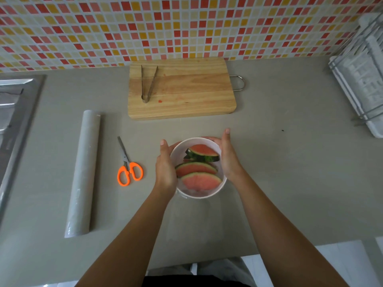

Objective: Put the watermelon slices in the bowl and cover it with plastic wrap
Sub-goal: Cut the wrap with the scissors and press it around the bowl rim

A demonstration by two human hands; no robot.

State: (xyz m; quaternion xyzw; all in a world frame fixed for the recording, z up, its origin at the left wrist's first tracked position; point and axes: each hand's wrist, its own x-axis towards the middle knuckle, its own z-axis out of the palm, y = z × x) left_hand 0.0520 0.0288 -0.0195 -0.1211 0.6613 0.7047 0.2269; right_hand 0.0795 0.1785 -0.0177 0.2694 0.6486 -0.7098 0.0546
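A white bowl (204, 196) sits on the grey counter and holds three watermelon slices (200, 180) with pink flesh and green rind. A faint clear sheet of plastic wrap (196, 220) seems to lie over the bowl and trail toward me on the counter. My left hand (165, 166) presses against the bowl's left side and my right hand (228, 156) against its right side, fingers curved round the rim. The plastic wrap roll (84, 172) lies lengthwise to the left.
Orange-handled scissors (128, 165) lie between the roll and the bowl. A wooden cutting board (186, 96) with metal tongs (147, 83) stands at the back. A steel sink (12, 121) is at the left, a dish rack (360, 79) at the right. The counter's front edge is near me.
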